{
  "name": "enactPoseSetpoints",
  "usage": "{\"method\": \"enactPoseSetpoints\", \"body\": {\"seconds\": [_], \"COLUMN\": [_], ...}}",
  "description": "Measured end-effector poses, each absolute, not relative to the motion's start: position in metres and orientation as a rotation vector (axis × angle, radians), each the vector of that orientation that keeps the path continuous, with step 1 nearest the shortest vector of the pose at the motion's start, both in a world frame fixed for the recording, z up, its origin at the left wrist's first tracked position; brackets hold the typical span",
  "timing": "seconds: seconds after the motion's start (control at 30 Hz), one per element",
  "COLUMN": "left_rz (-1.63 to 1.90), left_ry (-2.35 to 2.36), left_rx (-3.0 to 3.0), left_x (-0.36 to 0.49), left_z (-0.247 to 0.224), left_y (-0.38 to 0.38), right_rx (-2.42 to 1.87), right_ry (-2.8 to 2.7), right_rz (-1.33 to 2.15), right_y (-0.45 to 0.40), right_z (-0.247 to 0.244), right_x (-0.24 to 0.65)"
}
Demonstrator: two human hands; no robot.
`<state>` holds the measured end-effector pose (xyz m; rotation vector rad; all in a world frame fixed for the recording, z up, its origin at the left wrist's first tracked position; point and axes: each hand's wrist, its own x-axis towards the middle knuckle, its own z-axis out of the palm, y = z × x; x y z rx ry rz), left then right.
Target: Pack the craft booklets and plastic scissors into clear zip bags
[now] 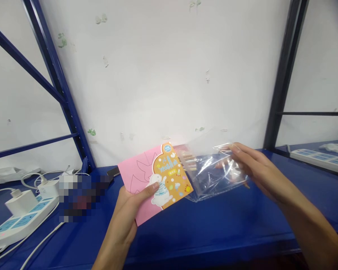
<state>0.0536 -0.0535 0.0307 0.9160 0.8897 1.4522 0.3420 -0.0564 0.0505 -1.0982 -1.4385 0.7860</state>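
Note:
My left hand [131, 208] grips a pink craft-paper pack [138, 174], thumb on top. Black outlines are printed on the pink paper, and an orange header card [177, 168] with a white bear covers its right side. In my right hand [252, 161], fingers and thumb pinch the upper right edge of a clear plastic bag [207, 180]. The bag hangs tilted beside the pack, its left edge against or just behind the card. Several thin light-brown sticks [189, 164] show near that edge; whether they are inside the bag I cannot tell.
Blue shelf top [214, 228] lies beneath, with a white wall [169, 75] behind. At left are a power strip [25, 221], plugged-in white adapters [21, 202], cables and a pixelated patch. Another power strip [321, 159] lies at right. Metal posts [283, 75] stand both sides.

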Motion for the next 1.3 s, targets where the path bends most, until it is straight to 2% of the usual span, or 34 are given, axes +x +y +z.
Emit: {"method": "enactPoseSetpoints", "body": {"seconds": [0.6, 1.3], "left_rz": [1.261, 1.171], "left_ry": [0.877, 0.915], "left_rx": [0.873, 0.852], "left_x": [0.051, 0.044], "left_z": [0.026, 0.015], "left_y": [-0.050, -0.038], "right_rx": [-1.076, -0.989], "right_ry": [-1.424, -1.368], "right_rz": [0.756, 0.880], "right_y": [-0.055, -0.065], "right_z": [0.048, 0.057], "right_x": [0.339, 0.328]}}
